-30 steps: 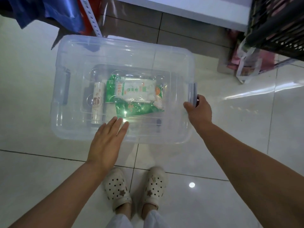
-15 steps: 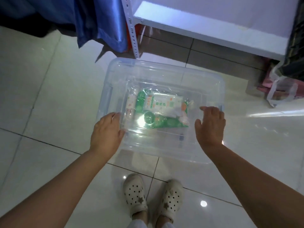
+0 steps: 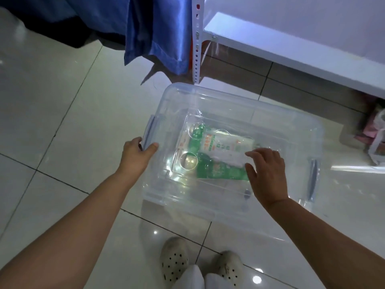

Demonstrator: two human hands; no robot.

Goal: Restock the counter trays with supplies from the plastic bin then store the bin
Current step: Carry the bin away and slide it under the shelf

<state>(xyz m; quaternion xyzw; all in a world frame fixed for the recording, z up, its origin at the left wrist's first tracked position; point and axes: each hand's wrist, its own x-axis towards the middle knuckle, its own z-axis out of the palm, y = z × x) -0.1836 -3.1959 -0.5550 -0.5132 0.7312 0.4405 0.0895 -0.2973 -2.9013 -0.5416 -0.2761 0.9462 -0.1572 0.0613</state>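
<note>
A clear plastic bin (image 3: 281, 119) with its transparent lid on sits on the tiled floor in front of my feet. Inside it lie green and white supply packets (image 3: 218, 155). My left hand (image 3: 136, 157) grips the grey clip handle (image 3: 150, 132) on the bin's left end, thumb over the rim. My right hand (image 3: 265, 174) rests flat on the lid with fingers spread, over the packets. The grey clip on the right end (image 3: 313, 180) is free of any hand.
A white metal shelf (image 3: 291, 46) with a perforated upright (image 3: 196, 49) stands just behind the bin. Blue satin cloth (image 3: 154, 34) hangs at the back left. A bag (image 3: 377, 140) lies at the right edge. Open floor tiles stretch to the left.
My left hand slid from the lid's front to the left clip handle and took hold of it. My right hand left the right clip and now lies on the lid.
</note>
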